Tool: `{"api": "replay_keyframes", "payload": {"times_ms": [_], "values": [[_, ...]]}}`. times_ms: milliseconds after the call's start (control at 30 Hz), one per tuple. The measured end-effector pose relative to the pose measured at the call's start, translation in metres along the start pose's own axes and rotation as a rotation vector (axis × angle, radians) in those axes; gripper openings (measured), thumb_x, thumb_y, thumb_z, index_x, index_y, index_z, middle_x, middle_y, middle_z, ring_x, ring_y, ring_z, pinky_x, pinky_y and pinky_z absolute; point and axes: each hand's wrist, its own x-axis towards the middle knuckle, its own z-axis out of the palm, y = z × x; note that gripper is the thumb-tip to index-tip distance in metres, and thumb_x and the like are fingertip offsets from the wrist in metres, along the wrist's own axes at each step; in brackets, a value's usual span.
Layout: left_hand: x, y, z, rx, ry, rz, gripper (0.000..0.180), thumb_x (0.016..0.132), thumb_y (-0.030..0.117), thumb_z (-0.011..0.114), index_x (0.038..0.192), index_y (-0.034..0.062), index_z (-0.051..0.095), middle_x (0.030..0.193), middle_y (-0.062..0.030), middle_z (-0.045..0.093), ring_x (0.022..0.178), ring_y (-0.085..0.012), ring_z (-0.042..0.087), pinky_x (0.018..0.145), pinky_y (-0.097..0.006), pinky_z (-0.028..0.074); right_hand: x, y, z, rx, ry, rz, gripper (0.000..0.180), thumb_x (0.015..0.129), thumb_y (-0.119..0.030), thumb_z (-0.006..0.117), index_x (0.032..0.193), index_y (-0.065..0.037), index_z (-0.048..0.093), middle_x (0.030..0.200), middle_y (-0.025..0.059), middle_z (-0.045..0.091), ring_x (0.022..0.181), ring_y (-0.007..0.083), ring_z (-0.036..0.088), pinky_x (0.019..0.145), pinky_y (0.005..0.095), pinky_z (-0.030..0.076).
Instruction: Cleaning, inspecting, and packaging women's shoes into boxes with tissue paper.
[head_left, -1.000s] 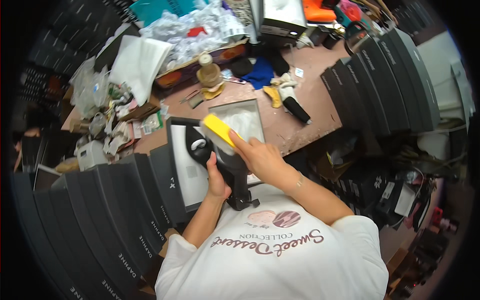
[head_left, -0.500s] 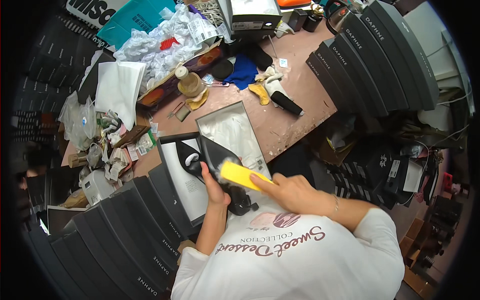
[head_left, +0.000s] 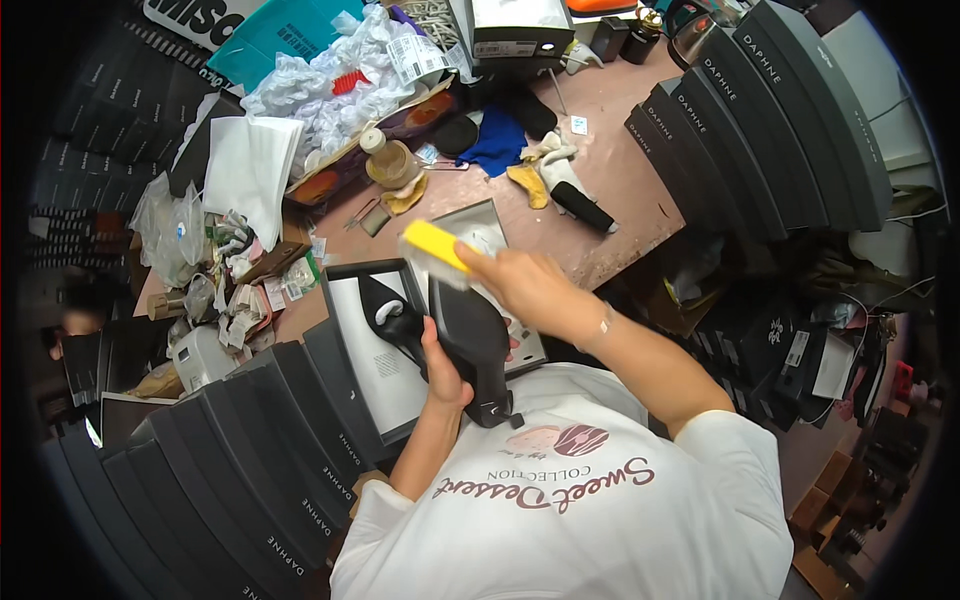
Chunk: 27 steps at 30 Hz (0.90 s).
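Note:
My left hand [head_left: 445,378] is wrapped round a black high-heeled shoe [head_left: 472,328], its sole turned up and its toe pointing away from me. In my right hand [head_left: 530,290] is a yellow brush [head_left: 434,243] with pale bristles, by the shoe's toe. Whether the bristles touch the sole, I cannot tell. A second black shoe [head_left: 374,299] with a white wad in it lies left of my left hand, over the dark-rimmed half of a shoebox [head_left: 347,269] lined with printed white paper. The other half [head_left: 487,212], holding white tissue, is partly hidden behind the shoe and right hand.
Grey shoeboxes stand stacked at lower left [head_left: 240,430] and upper right [head_left: 760,130]. Across the pink table [head_left: 600,255] lie a glue bottle [head_left: 388,160], a blue cloth [head_left: 495,140], yellow rags and a black-ended roll. A box of crumpled white paper [head_left: 330,95] sits behind.
My right hand has swept the brush forward and left, from the middle of the sole to the toe. The shoe stays in my left hand, its sole now more exposed.

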Motion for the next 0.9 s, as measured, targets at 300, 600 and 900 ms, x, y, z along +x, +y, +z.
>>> {"api": "replay_keyframes", "payload": {"times_ms": [300, 600, 900], "values": [[-0.001, 0.020, 0.011, -0.104, -0.219, 0.067, 0.085, 0.082, 0.077, 0.028, 0.144, 0.0181, 0.027, 0.106, -0.0217, 0.060, 0.082, -0.0329, 0.066, 0.061, -0.038, 0.055, -0.002, 0.008, -0.045, 0.350, 0.217, -0.039, 0.040, 0.091, -0.016, 0.055, 0.131, -0.009, 0.051, 0.096, 0.0213, 0.064, 0.084, 0.0371, 0.063, 0.072, 0.0396, 0.050], [0.017, 0.039, -0.012, -0.303, 0.080, 0.081, 0.078, 0.088, 0.069, 0.031, 0.115, -0.0006, 0.053, 0.104, -0.0203, 0.061, 0.087, -0.0343, 0.063, 0.068, -0.044, 0.054, -0.124, -0.001, -0.057, -0.231, -0.381, -0.040, 0.045, 0.088, -0.025, 0.059, 0.132, -0.021, 0.051, 0.070, 0.0088, 0.051, 0.053, 0.0246, 0.056, 0.047, 0.0353, 0.045], [0.013, 0.037, -0.014, -0.289, 0.151, 0.056, 0.077, 0.090, 0.064, 0.028, 0.120, -0.0037, 0.049, 0.105, -0.0204, 0.059, 0.087, -0.0322, 0.061, 0.069, -0.043, 0.054, -0.124, -0.002, -0.043, -0.093, -0.398, -0.122, 0.042, 0.088, -0.026, 0.061, 0.128, -0.019, 0.055, 0.067, 0.0076, 0.052, 0.056, 0.0237, 0.056, 0.048, 0.0342, 0.045]]}}
